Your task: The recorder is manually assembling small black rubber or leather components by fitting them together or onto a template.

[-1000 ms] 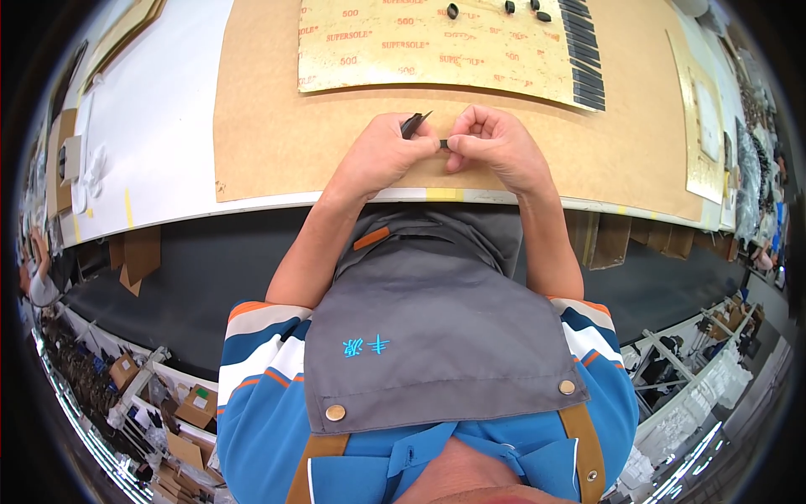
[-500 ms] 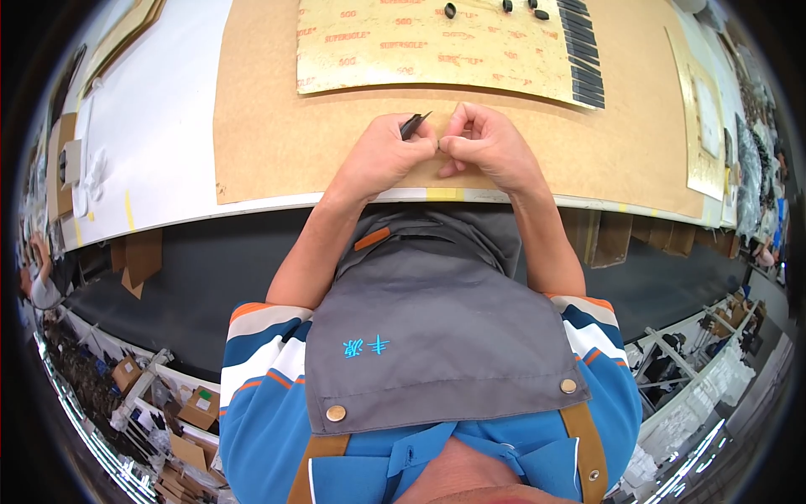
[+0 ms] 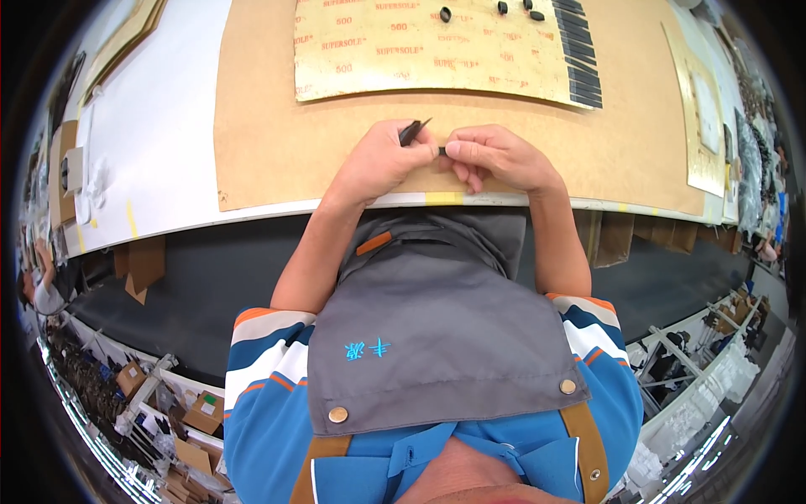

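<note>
My left hand is closed over the brown sheet, near the table's front edge. A black piece with a thin pointed end sticks up from it; whether it is a tool or a strip I cannot tell. Close beside it, my right hand pinches a small black strip that spans the short gap between the fingertips of both hands. Beyond the hands lies a gold board with red print. Several black strips line its right edge, and small rolled black loops rest on it.
Brown sheet material covers the middle of the white table. Another gold panel lies at the right. A cardboard box stands at the left edge. Shelves and cartons are behind me, and a person is at far left.
My right hand has shifted slightly right and down, and more of the small black strip now shows between the fingertips. My left hand has stayed nearly in place, still holding the black pointed piece.
</note>
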### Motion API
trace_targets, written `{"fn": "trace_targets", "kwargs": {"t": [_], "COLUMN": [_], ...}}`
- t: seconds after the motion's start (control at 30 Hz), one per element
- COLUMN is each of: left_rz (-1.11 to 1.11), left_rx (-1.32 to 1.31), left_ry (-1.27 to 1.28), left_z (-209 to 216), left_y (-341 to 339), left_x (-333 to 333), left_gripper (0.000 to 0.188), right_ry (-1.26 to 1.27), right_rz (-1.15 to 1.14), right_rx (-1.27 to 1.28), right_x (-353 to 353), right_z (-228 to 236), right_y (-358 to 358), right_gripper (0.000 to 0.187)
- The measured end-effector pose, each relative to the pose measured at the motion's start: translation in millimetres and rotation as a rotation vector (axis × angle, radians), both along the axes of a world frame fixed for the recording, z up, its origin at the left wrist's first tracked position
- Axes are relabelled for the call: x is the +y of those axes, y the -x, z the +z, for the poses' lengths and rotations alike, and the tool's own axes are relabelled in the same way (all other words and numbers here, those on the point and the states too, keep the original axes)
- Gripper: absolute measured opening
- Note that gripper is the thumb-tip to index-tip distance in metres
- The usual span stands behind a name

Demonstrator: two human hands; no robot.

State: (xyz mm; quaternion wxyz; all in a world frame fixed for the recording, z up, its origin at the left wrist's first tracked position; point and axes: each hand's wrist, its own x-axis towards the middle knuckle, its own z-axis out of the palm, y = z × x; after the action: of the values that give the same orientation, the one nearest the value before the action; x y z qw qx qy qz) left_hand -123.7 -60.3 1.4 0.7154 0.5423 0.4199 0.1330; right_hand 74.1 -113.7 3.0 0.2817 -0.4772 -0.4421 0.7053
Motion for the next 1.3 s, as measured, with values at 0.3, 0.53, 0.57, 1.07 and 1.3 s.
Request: {"fn": "trace_targets", "kwargs": {"t": [0.3, 0.53, 0.57, 1.07, 1.3], "left_rz": [-0.028, -0.103, -0.120, 0.104, 0.314], "left_rx": [-0.106, -0.131, -0.145, -0.463, -0.794], "left_ry": [0.129, 0.113, 0.100, 0.306, 0.170], "left_z": [-1.6, 1.0, -0.1, -13.8, -22.3], "left_y": [5.2, 5.5, 6.3, 10.1, -2.5], "left_x": [1.6, 5.5, 6.4, -1.6, -8.7], "left_gripper": [0.008, 0.009, 0.009, 0.031, 0.034], "right_ry": [-0.046, -0.009, -0.009, -0.412, -0.306], "right_rz": [-0.064, 0.029, 0.042, -0.487, -0.162], "right_rx": [-0.045, -0.038, -0.020, -0.445, -0.336], "right_x": [-8.9, -7.6, -6.6, 53.7, 18.8], "right_z": [-1.8, 5.0, 4.4, 24.6, 25.0], "right_y": [9.3, 7.9, 7.4, 6.1, 36.4], "right_gripper": [0.025, 0.035, 0.035, 0.022, 0.027]}}
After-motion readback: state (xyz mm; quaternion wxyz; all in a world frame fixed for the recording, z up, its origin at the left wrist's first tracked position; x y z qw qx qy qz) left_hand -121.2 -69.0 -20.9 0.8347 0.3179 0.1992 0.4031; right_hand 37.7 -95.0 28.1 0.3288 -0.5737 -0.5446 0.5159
